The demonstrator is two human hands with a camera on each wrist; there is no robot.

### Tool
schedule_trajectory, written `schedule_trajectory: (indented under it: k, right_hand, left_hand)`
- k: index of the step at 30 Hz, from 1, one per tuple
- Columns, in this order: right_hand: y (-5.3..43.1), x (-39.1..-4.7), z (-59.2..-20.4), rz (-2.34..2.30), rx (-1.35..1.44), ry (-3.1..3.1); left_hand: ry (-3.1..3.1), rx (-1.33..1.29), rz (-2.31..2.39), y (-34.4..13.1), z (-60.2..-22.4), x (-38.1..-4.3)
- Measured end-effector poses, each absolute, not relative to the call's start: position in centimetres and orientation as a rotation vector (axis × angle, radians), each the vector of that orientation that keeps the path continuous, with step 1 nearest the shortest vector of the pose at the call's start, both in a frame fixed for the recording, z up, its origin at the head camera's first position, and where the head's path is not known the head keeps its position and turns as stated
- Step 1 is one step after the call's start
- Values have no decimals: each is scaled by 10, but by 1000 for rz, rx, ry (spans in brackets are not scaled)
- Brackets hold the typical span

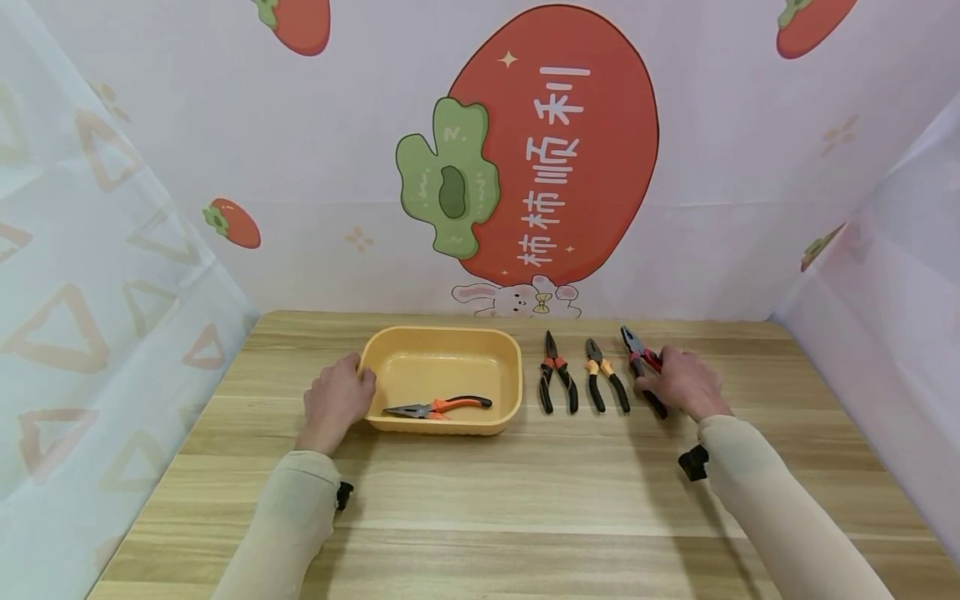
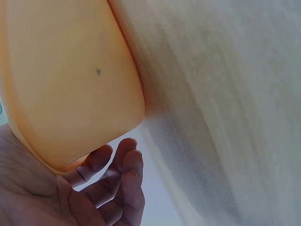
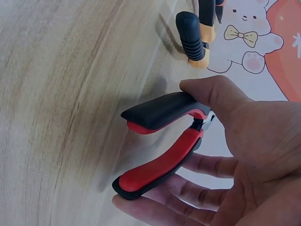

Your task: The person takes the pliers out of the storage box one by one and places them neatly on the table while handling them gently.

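Note:
At the left end of a yellow plastic basin, my left hand holds the rim; the left wrist view shows curled fingers by the basin's end wall. One pair of orange-and-black long-nose pliers lies inside the basin. Further right, my right hand grips red-and-black pliers with spread handles. In the right wrist view its thumb is on the black-backed handle, and the fingers are around the red one.
Between basin and right hand lie dark long-nose pliers with orange-and-black handles and combination pliers with yellow-and-black handles. All are on a wooden table. A printed cloth backdrop rises behind the table, with cloth sides at left and right.

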State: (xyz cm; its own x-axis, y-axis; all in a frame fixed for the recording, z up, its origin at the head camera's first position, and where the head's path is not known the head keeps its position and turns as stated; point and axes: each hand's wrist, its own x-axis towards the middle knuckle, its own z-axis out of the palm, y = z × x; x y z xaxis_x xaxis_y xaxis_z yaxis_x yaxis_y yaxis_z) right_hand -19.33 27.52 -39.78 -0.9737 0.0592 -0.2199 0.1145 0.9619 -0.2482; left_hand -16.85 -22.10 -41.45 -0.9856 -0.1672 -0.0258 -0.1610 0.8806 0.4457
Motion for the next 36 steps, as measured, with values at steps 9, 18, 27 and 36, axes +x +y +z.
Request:
schedule_trajectory:
  k: [9,18,27,36]
  right_hand:
    - [276,-196,-404,-385,157,2872]
    - [277,-198,-407,-364,189,2847]
    - [276,-199,-407,-350,217,2824]
    - [276,-200,-408,-343,234,2800]
  left_hand:
    - [-3034,267,-718,-221,-415,-168]
    - [-3037,268,-706,-221,-415,-168]
    - [-3037,273,-706,-220,-415,-168]
    - [-3040,269,-695,-221,-415,-169]
